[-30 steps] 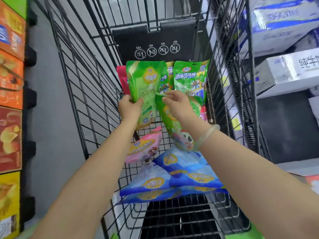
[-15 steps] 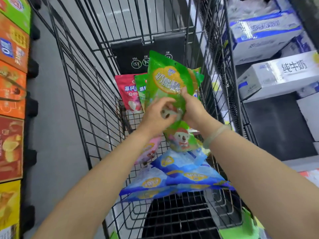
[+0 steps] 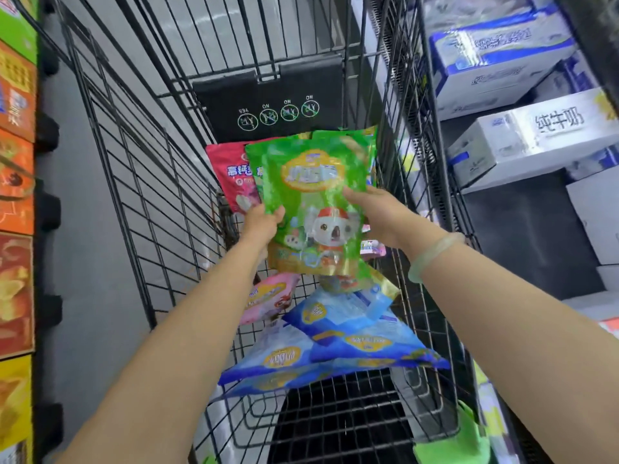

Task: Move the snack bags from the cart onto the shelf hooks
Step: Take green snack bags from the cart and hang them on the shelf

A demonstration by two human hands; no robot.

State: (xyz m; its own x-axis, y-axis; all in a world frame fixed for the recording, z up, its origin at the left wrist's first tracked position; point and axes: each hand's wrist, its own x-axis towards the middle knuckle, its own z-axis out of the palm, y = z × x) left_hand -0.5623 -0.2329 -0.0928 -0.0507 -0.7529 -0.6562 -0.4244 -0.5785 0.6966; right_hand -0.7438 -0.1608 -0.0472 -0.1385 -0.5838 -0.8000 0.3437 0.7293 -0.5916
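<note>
**Green koala bag lifted clear of the cart, hooks not yet in sight**

We start with the wire cart (image 3: 134, 202), a deep basket of thin black rods. Its open grid lets us see every bag inside, and its black plastic seat flap (image 3: 268, 105) props up the bags leaning at the far end. To the right, shrink-wrapped white milk cartons (image 3: 536, 135) sit on a shelf. We see no shelf hooks.

Nearest us, glossy blue snack bags (image 3: 335, 346) lie flat and overlapping on the cart floor, and a pale pink bag (image 3: 268, 296) is tucked beside them. A darker pink bag (image 3: 231, 172) stands against the flap.

The green snack bag (image 3: 315, 202) is held upright above the pile. It is a flat, crinkly foil pouch with a cartoon koala on its front. We judge it is held face-on to keep its top free for hooking. More green film shows behind it, but we cannot tell whether that is gripped too.

Our left hand (image 3: 259, 222) pinches the bag's left edge and our right hand (image 3: 378, 212) pinches its right edge. Holding both sides keeps the limp pouch flat. A smooth, pale bangle (image 3: 432, 256) circles the right wrist.
</note>
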